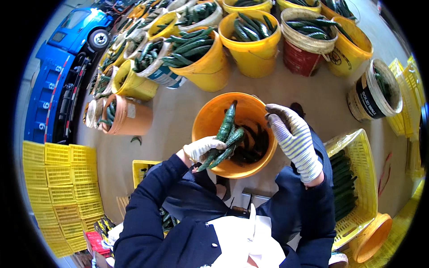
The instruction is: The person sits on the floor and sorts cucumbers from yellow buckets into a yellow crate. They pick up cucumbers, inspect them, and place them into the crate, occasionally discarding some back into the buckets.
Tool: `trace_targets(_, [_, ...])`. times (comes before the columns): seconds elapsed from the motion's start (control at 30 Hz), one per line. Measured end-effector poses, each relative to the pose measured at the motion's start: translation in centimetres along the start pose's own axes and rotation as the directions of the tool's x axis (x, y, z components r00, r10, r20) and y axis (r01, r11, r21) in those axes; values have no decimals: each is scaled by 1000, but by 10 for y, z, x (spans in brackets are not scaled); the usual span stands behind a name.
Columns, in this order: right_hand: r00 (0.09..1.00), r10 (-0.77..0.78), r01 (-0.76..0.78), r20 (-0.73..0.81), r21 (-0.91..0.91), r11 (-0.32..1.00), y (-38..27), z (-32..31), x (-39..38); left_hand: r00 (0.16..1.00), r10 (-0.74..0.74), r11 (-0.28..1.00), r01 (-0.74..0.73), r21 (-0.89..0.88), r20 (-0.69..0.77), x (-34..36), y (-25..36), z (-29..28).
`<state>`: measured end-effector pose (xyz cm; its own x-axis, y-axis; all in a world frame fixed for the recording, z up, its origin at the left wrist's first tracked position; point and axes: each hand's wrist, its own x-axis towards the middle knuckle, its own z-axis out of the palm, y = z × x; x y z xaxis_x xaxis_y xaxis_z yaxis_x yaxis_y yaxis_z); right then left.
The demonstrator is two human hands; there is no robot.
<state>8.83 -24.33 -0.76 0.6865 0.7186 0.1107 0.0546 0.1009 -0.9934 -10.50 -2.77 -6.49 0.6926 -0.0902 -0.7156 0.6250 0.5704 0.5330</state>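
Observation:
My left hand (203, 148), in a white glove, is closed around a bunch of dark green, bumpy cucumbers (227, 127). They are held at a slant over the left part of an orange bucket (203, 117). Deep inside the bucket lie more dark cucumbers (257, 143), mostly in shadow. At the bucket's right rim is my right hand (295, 140), in a striped glove with soiled fingertips. Its fingers stretch toward the far left, apart from the cucumbers, and nothing shows in them.
Buckets full of cucumbers, including a yellow bucket (252, 47) and a red bucket (304, 58), crowd the far side. A yellow crate (368, 178) holding cucumbers stands at my right. Stacked yellow crates (60, 192) and a blue truck (49, 89) are on the left.

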Motion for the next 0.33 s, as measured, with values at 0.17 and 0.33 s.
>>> trace_targets(0.17, [1000,4,-3,20,-86,996,5,7,8,931,333,943,-327,69,-149,-118,26,19])
trace_targets(0.33, [988,151,-145,29,-150,978,15,13,12,759,559,829,-513,221,-334,-241,8,4])
